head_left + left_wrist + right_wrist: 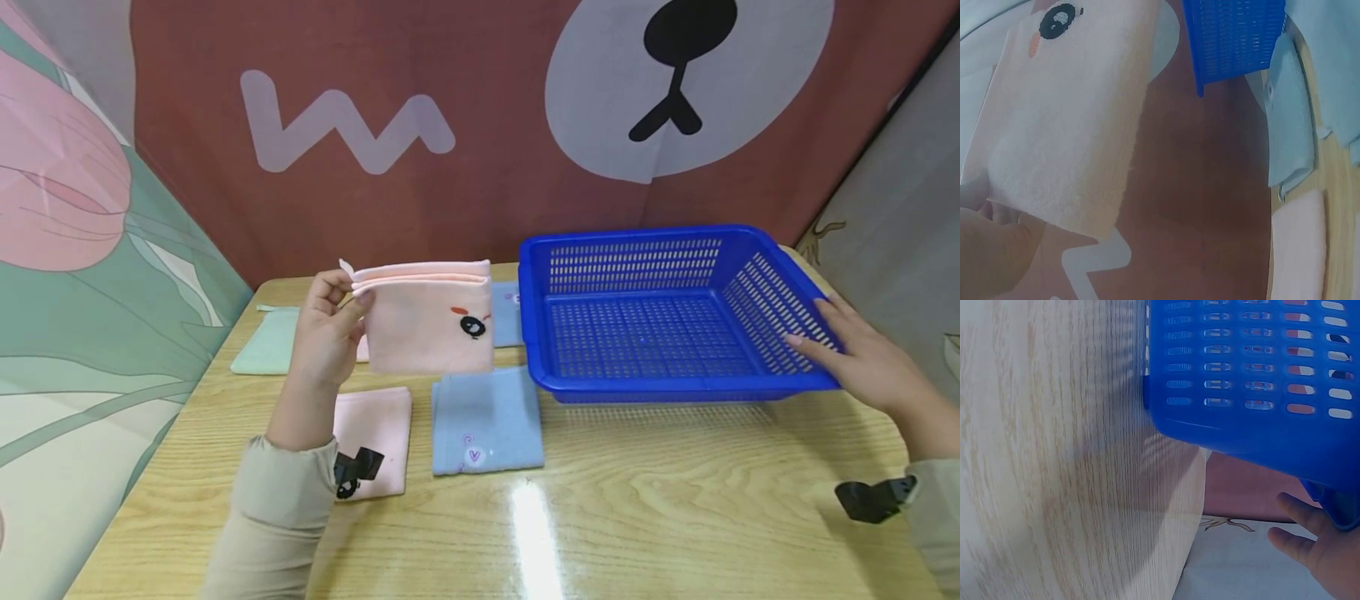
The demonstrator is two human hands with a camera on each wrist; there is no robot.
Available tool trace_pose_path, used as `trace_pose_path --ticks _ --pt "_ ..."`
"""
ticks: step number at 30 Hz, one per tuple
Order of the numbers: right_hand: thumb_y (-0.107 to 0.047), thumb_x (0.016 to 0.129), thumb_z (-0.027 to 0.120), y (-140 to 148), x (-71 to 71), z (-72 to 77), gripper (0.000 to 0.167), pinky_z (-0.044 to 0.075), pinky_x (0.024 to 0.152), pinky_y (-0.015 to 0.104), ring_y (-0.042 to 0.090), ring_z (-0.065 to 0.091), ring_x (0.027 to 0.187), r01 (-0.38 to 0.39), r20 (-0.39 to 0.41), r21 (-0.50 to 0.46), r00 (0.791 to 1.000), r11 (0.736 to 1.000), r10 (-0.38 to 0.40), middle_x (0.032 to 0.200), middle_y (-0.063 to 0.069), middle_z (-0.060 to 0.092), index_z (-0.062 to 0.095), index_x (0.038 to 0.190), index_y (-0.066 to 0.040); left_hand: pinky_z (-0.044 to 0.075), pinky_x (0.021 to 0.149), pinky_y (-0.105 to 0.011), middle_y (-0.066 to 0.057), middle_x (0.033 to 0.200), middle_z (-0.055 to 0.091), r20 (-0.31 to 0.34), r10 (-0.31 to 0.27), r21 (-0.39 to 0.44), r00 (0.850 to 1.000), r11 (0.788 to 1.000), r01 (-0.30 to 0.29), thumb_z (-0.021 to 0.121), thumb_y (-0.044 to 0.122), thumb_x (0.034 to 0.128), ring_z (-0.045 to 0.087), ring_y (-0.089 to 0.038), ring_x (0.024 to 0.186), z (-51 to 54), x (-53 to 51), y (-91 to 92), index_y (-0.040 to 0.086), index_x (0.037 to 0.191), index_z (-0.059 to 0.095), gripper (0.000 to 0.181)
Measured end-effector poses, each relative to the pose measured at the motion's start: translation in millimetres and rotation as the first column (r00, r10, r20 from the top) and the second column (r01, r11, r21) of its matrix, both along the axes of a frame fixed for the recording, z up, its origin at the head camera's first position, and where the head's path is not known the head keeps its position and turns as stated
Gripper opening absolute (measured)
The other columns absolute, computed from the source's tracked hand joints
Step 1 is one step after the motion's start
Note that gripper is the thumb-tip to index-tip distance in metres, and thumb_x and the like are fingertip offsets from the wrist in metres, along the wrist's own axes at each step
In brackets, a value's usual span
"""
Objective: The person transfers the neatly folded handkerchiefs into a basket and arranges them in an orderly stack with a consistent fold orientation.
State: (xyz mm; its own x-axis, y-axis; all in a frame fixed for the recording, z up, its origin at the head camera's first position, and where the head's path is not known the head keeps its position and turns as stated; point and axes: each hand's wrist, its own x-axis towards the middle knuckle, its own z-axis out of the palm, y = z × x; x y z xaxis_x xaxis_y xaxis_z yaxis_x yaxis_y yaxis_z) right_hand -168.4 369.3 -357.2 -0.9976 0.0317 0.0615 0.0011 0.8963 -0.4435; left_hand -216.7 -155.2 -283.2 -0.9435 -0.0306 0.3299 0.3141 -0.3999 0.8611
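Note:
My left hand [326, 333] pinches a folded pale pink towel [427, 325] by its upper left corner, holding it up above the table. An embroidered black eye shows on the towel's right part, and in the left wrist view the towel [1066, 131] hangs from the fingers. To the right stands a blue plastic basket [637, 385] with slotted walls and nothing inside. My right hand [862, 354] grips its right rim, thumb over the inner side. In the right wrist view two fingers [1300, 515] stretch out beneath the rim.
On the wooden table [645, 517] lie a folded blue towel [491, 417], a pink towel [386, 433] partly behind my left wrist, a mint green towel [266, 342] and another blue towel [506, 317] beside the basket. A printed curtain [450, 208] hangs behind the table.

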Motion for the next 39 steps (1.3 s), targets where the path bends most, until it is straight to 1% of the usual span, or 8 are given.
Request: trace_pose_path --ticks 8,20,29,36,39 --pt "-0.035 0.09 0.038 0 0.4 0.6 0.073 0.003 0.084 0.068 0.048 -0.01 0.119 0.004 0.009 -0.008 1.0 1.0 -0.003 0.136 0.025 -0.016 -0.007 0.133 0.004 0.043 0.053 -0.019 -0.001 0.081 0.049 0.008 0.01 -0.028 1.0 1.0 -0.01 0.043 -0.015 0.0825 0.051 -0.01 0.071 -0.4 -2.4 5.0 0.013 0.085 0.049 0.029" --pt "-0.035 0.09 0.038 0 0.1 -0.1 0.074 0.003 0.083 0.068 0.047 -0.01 0.119 0.011 0.009 -0.007 1.0 1.0 -0.011 0.136 0.026 -0.015 -0.007 0.133 0.004 0.043 0.054 -0.02 -0.001 0.081 0.049 0.022 -0.011 0.028 1.0 1.0 0.011 0.042 -0.015 0.0827 0.051 -0.009 0.071 2.8 -6.3 15.5 0.012 0.084 0.048 0.028" --pt "-0.035 0.09 0.038 -1 0.9 -0.5 0.073 0.004 0.083 0.068 0.047 -0.011 0.119 0.018 0.009 0.001 1.0 1.0 -0.018 0.136 0.026 -0.015 -0.007 0.133 0.004 0.043 0.055 -0.02 0.0 0.081 0.049 0.026 -0.029 0.047 0.999 0.999 0.028 0.042 -0.015 0.0824 0.051 -0.009 0.07 3.1 -7.9 21.0 0.012 0.084 0.048 0.027" --pt "-0.035 0.09 0.038 0 0.3 -0.1 0.073 0.004 0.083 0.068 0.046 -0.011 0.12 0.015 0.004 -0.004 1.0 1.0 -0.015 0.136 0.025 -0.015 -0.007 0.133 0.004 0.043 0.055 -0.02 -0.001 0.081 0.048 0.036 -0.013 0.064 0.999 0.998 0.01 0.042 -0.015 0.0825 0.051 -0.009 0.071 2.9 -7.5 25.3 0.011 0.083 0.047 0.027" --pt "-0.035 0.091 0.038 0 0.2 -0.3 0.073 0.004 0.084 0.068 0.046 -0.011 0.12 0.011 0.008 -0.003 1.0 1.0 -0.011 0.136 0.025 -0.016 -0.007 0.133 0.004 0.043 0.055 -0.021 -0.001 0.081 0.048 0.041 -0.018 0.075 0.999 0.997 0.015 0.042 -0.015 0.0825 0.051 -0.009 0.071 3.2 -7.1 28.0 0.011 0.083 0.047 0.027"
